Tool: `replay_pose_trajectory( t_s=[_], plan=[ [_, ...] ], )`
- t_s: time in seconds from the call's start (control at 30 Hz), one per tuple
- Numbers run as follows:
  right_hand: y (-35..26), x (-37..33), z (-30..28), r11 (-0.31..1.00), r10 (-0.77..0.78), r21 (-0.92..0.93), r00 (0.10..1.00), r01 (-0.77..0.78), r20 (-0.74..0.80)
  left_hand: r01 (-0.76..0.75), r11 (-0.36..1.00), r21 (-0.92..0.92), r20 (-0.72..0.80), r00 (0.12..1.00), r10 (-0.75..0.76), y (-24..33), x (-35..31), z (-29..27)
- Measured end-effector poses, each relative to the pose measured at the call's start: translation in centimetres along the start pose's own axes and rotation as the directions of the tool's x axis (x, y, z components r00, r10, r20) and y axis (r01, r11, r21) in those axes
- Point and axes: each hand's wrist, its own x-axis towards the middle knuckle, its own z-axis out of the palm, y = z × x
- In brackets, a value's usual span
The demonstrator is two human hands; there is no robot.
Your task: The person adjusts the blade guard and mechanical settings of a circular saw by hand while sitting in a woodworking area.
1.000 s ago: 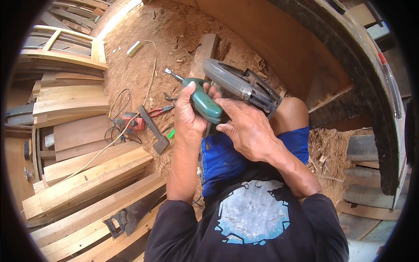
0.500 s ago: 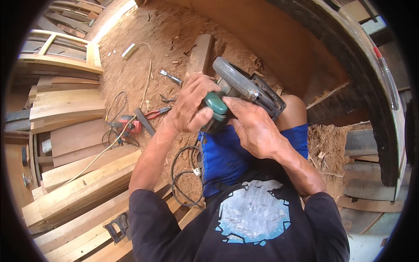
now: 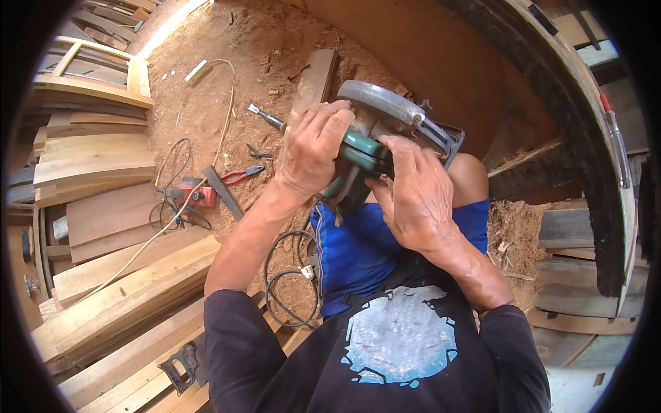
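A big brown panel [image 3: 413, 41] fills the space ahead, boards [image 3: 96, 162] pile up on the left, and here's the person, blue shorts [image 3: 351, 248] beneath the tool, a bare knee [image 3: 471, 172] right by it. And there it is: the circular saw [image 3: 365, 148], up over the lap, held in mid-air! Left hand [image 3: 310, 148] curls tight around its green-bodied side; right hand [image 3: 420, 199] clasps the near end, thumb and fingers parted around the housing.

The danger, as I judge it? A slip. Weight hanging off to the guard side could twist it loose and drop it on that knee. Worse, if it has power, and I can't tell, a finger brushing the switch might spin the blade, which I can't see from here.

Now the looks: scuffed grey round guard [image 3: 382, 100] on top, dark base plate [image 3: 451, 141] tilted to the right, glossy green casing, darker underneath. A black cable [image 3: 275, 289] loops beside the shorts; out on the sawdust, red-handled pliers [image 3: 237, 175].
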Motion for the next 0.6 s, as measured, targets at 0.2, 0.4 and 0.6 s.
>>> replay_pose_trajectory(
  t_s=[0.2,0.4,0.6],
  plan=[
    [0.8,1.9,0.7,0.967,-0.246,-0.083,0.968,0.242,-0.043,-0.020,0.999,-0.048,-0.054,0.998,0.018,0.2,0.7,-0.4],
    [1.1,1.7,0.4,0.962,-0.262,-0.086,0.965,0.259,-0.019,-0.071,0.995,-0.070,0.011,0.997,0.072,0.3,0.7,-0.7],
    [1.6,2.6,-0.2,0.954,-0.286,-0.078,0.956,0.291,0.062,-0.041,0.993,-0.106,0.053,0.997,0.047,-0.3,0.8,-0.9]
  ],
)
